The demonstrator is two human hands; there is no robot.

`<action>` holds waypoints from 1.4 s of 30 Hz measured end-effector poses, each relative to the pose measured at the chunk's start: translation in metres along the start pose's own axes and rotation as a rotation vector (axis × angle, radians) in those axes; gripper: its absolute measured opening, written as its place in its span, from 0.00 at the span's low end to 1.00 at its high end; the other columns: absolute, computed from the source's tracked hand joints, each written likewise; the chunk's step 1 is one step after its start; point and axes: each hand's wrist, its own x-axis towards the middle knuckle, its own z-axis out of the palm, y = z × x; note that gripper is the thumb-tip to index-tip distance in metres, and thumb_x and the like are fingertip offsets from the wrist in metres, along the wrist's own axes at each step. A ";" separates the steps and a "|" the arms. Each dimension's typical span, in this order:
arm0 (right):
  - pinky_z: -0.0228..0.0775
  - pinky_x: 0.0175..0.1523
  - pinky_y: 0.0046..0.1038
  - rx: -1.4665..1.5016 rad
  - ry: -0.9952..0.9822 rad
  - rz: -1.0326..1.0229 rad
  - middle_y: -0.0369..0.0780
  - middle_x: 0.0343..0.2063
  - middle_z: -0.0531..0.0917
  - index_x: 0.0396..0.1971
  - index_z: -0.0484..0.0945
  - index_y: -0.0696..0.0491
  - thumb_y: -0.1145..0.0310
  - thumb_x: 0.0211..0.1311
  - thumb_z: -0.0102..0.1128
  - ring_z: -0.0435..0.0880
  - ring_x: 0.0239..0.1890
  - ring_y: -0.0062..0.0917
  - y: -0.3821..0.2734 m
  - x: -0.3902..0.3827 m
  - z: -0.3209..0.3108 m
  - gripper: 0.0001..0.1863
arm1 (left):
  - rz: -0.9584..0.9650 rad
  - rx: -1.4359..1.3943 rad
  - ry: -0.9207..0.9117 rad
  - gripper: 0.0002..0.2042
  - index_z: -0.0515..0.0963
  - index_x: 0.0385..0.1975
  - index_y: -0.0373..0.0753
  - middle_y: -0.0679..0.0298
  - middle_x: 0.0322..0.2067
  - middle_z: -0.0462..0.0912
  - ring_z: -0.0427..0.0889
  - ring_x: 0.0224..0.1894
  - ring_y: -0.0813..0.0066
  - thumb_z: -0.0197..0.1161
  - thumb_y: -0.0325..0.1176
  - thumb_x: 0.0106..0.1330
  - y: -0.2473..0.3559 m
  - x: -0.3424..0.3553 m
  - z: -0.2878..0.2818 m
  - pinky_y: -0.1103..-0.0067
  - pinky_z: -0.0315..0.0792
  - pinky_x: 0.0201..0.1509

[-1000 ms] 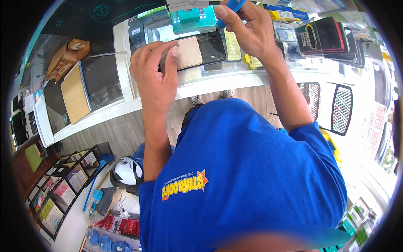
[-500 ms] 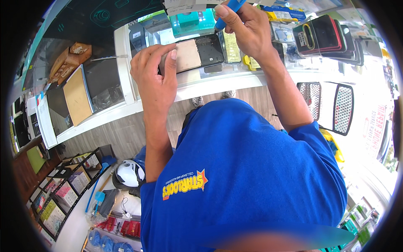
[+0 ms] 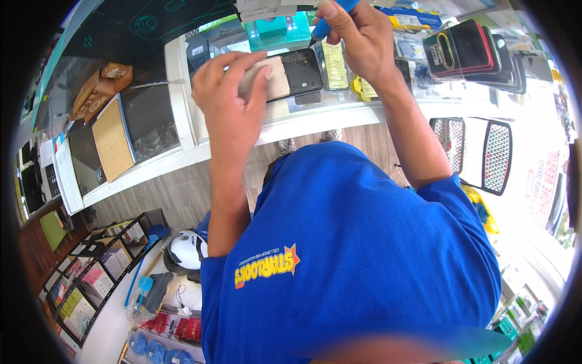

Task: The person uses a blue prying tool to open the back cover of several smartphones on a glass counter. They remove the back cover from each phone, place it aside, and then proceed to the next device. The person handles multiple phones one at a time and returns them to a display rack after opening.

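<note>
A dark phone back or frame lies on the glass counter, its left part under a flat beige piece. My left hand is over the left end of both, its fingers curved and spread, the thumb apart from the index finger and touching the beige piece. It hides that end, which looks blurred. In my right hand is a blue pen-shaped tool with a dark tip. The tip points down just above the phone part's far right corner. The tool's upper end leaves the picture.
Behind the phone part stands a teal box. A yellow label slip is right of it. Stacked dark phone cases stand at the far right. The white counter edge runs nearest me; a brown folder is at left.
My left hand has moved to the right over the beige piece, while the phone part stays nearly in place. My right hand and the blue tool have shifted slightly.
</note>
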 end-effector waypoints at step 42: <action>0.70 0.30 0.36 -0.189 -0.067 -0.146 0.48 0.21 0.82 0.34 0.82 0.60 0.56 0.75 0.64 0.81 0.23 0.34 -0.014 0.006 0.016 0.19 | -0.082 0.097 0.006 0.14 0.87 0.53 0.49 0.63 0.53 0.80 0.66 0.64 0.55 0.72 0.37 0.68 -0.007 0.001 0.001 0.61 0.60 0.69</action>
